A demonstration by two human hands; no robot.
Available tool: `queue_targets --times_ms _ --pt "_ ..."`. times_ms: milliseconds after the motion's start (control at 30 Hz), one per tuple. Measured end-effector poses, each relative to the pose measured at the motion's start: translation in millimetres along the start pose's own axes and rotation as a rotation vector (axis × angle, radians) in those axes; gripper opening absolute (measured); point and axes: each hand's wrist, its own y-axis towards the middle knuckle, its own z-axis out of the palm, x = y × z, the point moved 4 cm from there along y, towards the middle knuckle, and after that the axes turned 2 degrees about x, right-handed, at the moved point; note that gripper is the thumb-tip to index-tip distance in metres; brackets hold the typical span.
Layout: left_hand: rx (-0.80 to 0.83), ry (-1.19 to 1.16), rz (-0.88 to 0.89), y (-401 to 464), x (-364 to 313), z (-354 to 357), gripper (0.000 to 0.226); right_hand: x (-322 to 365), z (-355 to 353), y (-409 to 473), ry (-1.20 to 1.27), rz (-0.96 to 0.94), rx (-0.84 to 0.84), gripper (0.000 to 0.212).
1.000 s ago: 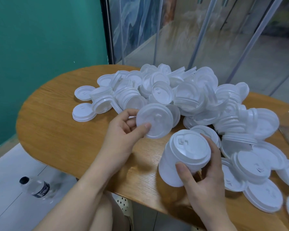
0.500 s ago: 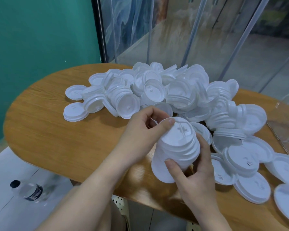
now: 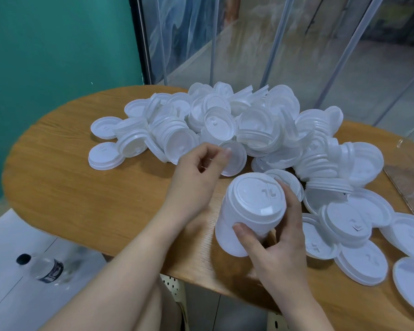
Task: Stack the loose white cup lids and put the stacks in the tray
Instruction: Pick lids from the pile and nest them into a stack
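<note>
Head view: right hand (image 3: 276, 247) grips the nested white plastic lid stack (image 3: 251, 209), steadying it; left hand (image 3: 196, 174), loosely curled and empty, reaches toward a loose white lid (image 3: 234, 161).

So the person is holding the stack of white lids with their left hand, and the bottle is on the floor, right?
Not quite. The head view shows the stack of white lids gripped by the right hand, not the left. The left hand is reaching toward a loose lid by the pile. The bottle is on the floor, as you said.
</note>
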Motion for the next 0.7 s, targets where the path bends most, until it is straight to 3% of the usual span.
queue_targets --times_ms 100,400,600,700 --pt "-0.116 0.192 -0.045 19 25 -13 0.010 0 -1 1 0.000 -0.003 -0.011 0.083" --pt "-0.182 0.472 -0.138 50 59 -4 0.043 -4 -1 1 -0.018 0.006 -0.012 0.093" --pt "-0.151 0.440 -0.158 52 60 -2 0.003 -2 0 1 0.003 0.013 -0.006 0.095" --pt "-0.163 0.412 -0.133 44 55 -11 0.004 -2 0 1 -0.006 0.009 -0.011 0.094"
